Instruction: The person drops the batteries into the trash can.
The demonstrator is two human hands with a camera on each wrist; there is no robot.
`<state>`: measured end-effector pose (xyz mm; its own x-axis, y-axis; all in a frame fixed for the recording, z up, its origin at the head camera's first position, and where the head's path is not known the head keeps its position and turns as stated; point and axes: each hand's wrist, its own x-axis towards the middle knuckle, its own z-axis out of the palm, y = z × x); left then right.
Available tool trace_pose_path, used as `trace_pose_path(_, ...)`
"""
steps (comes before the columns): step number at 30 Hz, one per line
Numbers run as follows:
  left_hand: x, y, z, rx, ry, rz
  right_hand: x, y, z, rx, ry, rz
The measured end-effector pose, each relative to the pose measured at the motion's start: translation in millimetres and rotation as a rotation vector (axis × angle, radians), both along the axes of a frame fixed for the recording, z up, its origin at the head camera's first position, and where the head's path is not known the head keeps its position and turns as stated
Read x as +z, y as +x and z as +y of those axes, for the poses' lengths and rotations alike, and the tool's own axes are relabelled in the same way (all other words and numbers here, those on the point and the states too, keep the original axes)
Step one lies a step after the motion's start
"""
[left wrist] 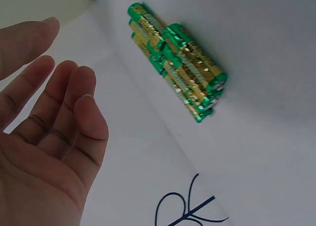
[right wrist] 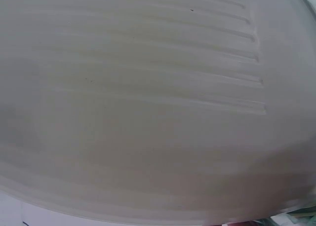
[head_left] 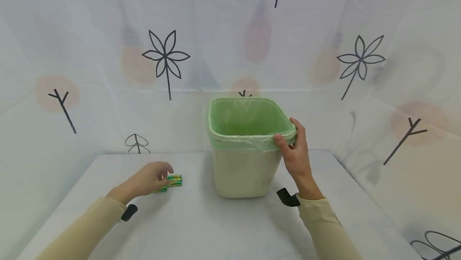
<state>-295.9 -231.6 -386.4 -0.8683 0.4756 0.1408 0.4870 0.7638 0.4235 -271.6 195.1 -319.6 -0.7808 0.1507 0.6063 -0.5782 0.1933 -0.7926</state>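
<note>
A pale green bin (head_left: 243, 174), lined with a thin green bag (head_left: 248, 118) folded over its rim, stands upright on the table. My right hand (head_left: 298, 157) grips the bin's right rim through the bag, thumb on the near side. The bin's ribbed wall (right wrist: 148, 97) fills most of the right wrist view. To the left, my left hand (head_left: 149, 178) is over a small group of green and gold batteries (head_left: 175, 179), its fingers loosely bent. The left wrist view shows several batteries (left wrist: 190, 67) lying side by side, apart from that hand's empty fingers (left wrist: 89, 117).
The white table (head_left: 216, 228) extends in front of the bin and to both sides. A white cloth (head_left: 223, 20) with plant drawings hangs behind it and along the sides. Dark straps (head_left: 288, 197) sit at both wrists.
</note>
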Motion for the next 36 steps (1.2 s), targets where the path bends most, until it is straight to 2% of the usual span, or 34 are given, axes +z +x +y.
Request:
trace_pose_path(7, -21.0, 1.3, -6.8, 0.102, 0.0, -0.109, -0.9, -0.2, 1, 0.008, 0.0, -0.005)
trace_pose_path(15, -36.2, -0.1, -13.6, 0.173, -0.016, -0.161, -1.3, -1.2, 1, 0.011, 0.008, 0.003)
trace_pose_path(22, -41.5, -2.2, -15.8, 0.163, -0.058, -0.142, -1.6, -0.8, 1, 0.004, 0.001, 0.001)
trace_pose_path(27, -44.4, -0.1, -15.1, 0.164, -0.071, -0.157, -1.4, -0.3, 1, 0.004, 0.001, -0.006)
trace_pose_path(36, -45.9, 5.0, -9.5, 0.151, -0.028, -0.196, -0.6, 0.0, 0, 0.01, -0.003, -0.002)
